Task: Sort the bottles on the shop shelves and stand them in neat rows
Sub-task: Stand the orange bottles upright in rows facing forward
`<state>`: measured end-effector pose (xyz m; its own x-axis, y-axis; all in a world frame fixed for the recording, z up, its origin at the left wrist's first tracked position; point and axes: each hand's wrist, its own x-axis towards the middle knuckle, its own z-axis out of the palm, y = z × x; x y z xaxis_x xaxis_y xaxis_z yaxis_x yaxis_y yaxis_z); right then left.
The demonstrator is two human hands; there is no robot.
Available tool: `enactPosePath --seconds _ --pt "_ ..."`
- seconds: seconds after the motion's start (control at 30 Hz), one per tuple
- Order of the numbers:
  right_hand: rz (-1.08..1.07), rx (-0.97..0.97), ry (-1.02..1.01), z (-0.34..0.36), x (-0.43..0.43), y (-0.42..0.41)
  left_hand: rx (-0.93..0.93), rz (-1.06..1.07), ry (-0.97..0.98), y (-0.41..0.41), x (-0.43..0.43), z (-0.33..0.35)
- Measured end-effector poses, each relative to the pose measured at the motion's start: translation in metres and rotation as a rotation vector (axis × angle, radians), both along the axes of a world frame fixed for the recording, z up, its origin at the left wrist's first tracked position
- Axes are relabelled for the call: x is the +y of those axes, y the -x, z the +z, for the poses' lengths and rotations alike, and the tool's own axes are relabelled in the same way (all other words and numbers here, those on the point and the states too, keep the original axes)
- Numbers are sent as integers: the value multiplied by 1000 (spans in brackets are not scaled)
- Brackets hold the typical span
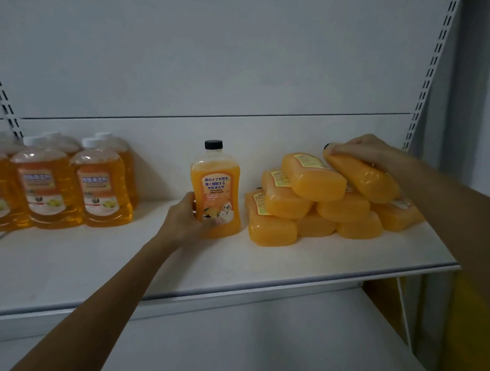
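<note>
We see a white shop shelf (pixel 186 273) carrying three lots of orange bottles. The left hand (pixel 187 216) is on the lower body of the upright bottle (pixel 215 187) — black cap on top, label facing us, base on the shelf at about mid-width. The grip there is fingers curled round the bottle's left side and front. We cannot make out the thumb.

The right hand (pixel 370 153) reaches in from the right and lies over the top bottle (pixel 362 179) of the pile (pixel 304 207). Its grip is fingers curled over the neck end, clamping it. That bottle lies tilted, neck end up toward the back, resting on the bottles beneath. A dark cap just shows beside the fingertips.

The pile is opaque orange bottles lying on their sides, stacked about three layers high, bases toward us. Some show yellow labels on top. It sits just right of the upright bottle, with a narrow gap between them.

At the far left stand white-capped bottles (pixel 102 190) of clear amber liquid, at least two deep and well apart from the upright bottle. The leftmost ones are blurred and cut off by the frame edge.

Behind everything is a pale back panel (pixel 231 58), with slotted uprights (pixel 436 62) on either side. A lower shelf (pixel 218 348) shows below. There is something yellow (pixel 478 329) at bottom right — we cannot tell what it is.
</note>
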<state>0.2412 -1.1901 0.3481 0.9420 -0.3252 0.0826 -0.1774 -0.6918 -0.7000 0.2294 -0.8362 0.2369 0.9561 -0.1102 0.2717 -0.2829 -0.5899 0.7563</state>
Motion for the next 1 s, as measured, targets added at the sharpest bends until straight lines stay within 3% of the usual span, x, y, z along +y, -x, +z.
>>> enactPosePath --seconds 0.3,0.47,0.63,1.0 --pt "63 167 53 12 12 -18 74 43 57 -12 -13 -1" --pt "18 66 191 -8 -4 -14 78 49 68 -9 -15 -1" --pt "33 95 248 -17 -14 -8 22 66 5 -7 -15 4" --pt "13 17 205 -24 -16 -7 17 205 144 -31 -28 6"
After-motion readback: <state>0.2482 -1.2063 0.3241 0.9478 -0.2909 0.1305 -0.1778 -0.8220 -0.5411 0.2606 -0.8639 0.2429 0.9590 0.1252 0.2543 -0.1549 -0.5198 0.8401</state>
